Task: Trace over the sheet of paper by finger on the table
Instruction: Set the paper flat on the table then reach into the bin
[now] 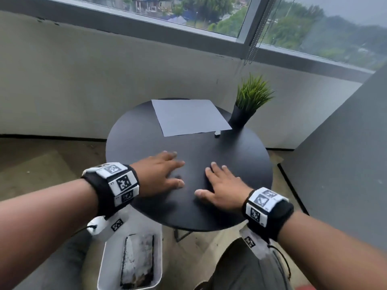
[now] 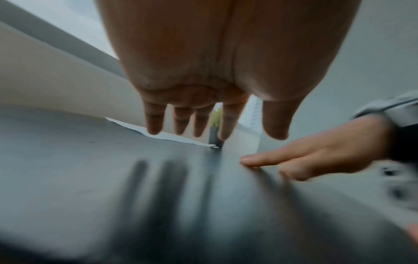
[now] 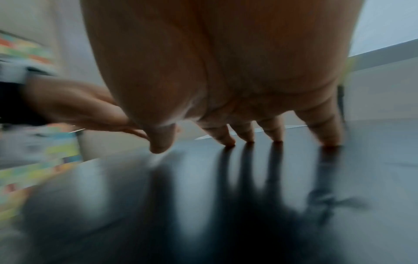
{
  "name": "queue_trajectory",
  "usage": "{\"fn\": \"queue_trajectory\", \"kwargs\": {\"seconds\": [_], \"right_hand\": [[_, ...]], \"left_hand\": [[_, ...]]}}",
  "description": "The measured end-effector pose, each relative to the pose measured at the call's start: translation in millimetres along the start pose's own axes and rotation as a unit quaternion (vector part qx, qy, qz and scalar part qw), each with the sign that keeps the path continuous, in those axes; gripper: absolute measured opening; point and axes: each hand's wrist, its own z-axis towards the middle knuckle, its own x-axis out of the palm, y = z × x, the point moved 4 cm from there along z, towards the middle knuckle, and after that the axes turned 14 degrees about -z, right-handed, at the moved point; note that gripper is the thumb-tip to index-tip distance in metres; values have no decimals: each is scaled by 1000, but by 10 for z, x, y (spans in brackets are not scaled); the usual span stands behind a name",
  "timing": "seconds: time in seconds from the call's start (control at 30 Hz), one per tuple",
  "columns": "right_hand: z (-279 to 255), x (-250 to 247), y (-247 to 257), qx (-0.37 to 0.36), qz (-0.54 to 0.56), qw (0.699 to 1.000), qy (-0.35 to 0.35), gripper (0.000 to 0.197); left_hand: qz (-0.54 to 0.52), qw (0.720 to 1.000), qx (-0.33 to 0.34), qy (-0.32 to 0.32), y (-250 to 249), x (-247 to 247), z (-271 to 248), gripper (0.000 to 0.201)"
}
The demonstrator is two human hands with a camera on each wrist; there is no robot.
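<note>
A blank white sheet of paper (image 1: 189, 117) lies flat on the far half of a round black table (image 1: 146, 139). Both hands are over the table's near half, well short of the sheet. My left hand (image 1: 162, 173) hovers palm down with straight spread fingers, slightly above the top in the left wrist view (image 2: 203, 125). My right hand (image 1: 219, 183) has its fingers spread, and their tips touch the tabletop in the right wrist view (image 3: 248, 135). Neither hand holds anything. The sheet shows as a thin white strip (image 2: 172, 137) beyond the left fingers.
A potted green plant (image 1: 249, 101) in a black pot stands at the table's far right, next to the sheet's corner. A small pale object (image 1: 217, 133) lies by the sheet's near right corner. A white bin (image 1: 129, 260) sits on the floor below my left wrist.
</note>
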Motion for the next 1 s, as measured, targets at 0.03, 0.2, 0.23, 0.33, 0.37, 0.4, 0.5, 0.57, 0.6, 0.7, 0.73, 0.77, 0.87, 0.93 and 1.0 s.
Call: {"fn": "queue_trajectory", "kwargs": {"seconds": [0.03, 0.2, 0.23, 0.33, 0.37, 0.4, 0.5, 0.57, 0.6, 0.7, 0.73, 0.77, 0.87, 0.93, 1.0], "right_hand": [[-197, -33, 249, -72, -12, 997, -7, 84], [-142, -367, 21, -77, 98, 987, -104, 57], [-38, -340, -131, 12, 74, 993, -95, 61], [68, -57, -3, 134, 17, 991, -22, 80], [13, 30, 201, 108, 17, 994, -16, 86], [-103, 66, 418, 60, 16, 998, -20, 88], [-464, 7, 741, -123, 36, 991, -44, 68], [-471, -133, 573, -172, 82, 978, -84, 59], [-377, -202, 387, -151, 102, 977, -107, 58], [66, -262, -211, 1, 101, 989, -109, 68], [194, -228, -303, 41, 80, 992, -90, 73], [268, -180, -292, 63, 52, 994, -71, 77], [95, 4, 205, -12, -29, 999, -34, 89], [-263, 46, 594, -162, -68, 983, -51, 84], [-545, -20, 623, -267, -18, 961, -68, 69]], "left_hand": [[31, 999, -25, 11, 59, 26, -8, 69], [-68, 997, -14, 43, 84, 37, -429, 82], [-86, 996, -2, 33, 65, 37, -512, 80], [-58, 998, -16, -18, 109, -59, -584, 65], [-42, 997, -44, -41, 177, -96, -542, 66], [-30, 994, -85, -60, 253, -127, -491, 72], [20, 979, -179, -99, 479, -128, -327, 90], [63, 982, -164, -71, 405, 25, -286, 95], [72, 989, -124, -33, 262, 120, -309, 92], [-5, 997, 53, 55, -229, 321, -340, 61], [-63, 993, 84, 48, -314, 301, -328, 52], [-110, 989, 104, 6, -331, 245, -286, 45], [-95, 987, 12, -132, 25, 20, -46, 51], [24, 987, -122, -98, 304, 63, 25, 76], [93, 988, -117, -27, 350, 193, -18, 112]]}}
